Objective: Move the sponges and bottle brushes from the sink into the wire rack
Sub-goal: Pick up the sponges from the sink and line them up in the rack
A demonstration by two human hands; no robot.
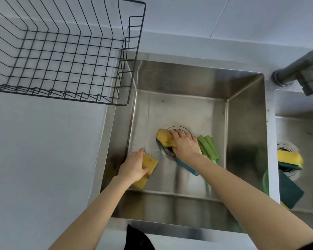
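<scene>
down on the floor of the steel sink (246, 123), the left hand (134, 166) closes thumb and fingers (140, 153) on a flat yellow sponge (148, 165) near the front-left corner. beyond it, over the drain (170, 152), the right hand (185, 146) clasps a second yellow sponge with a teal handle (165, 138); a green brush (209, 147) lies just right of those fingers. far up-left on the counter, the black wire rack (61, 56) holds nothing. more sponges (289, 159) sit in the neighbouring basin (300, 130). no legible writing.
</scene>
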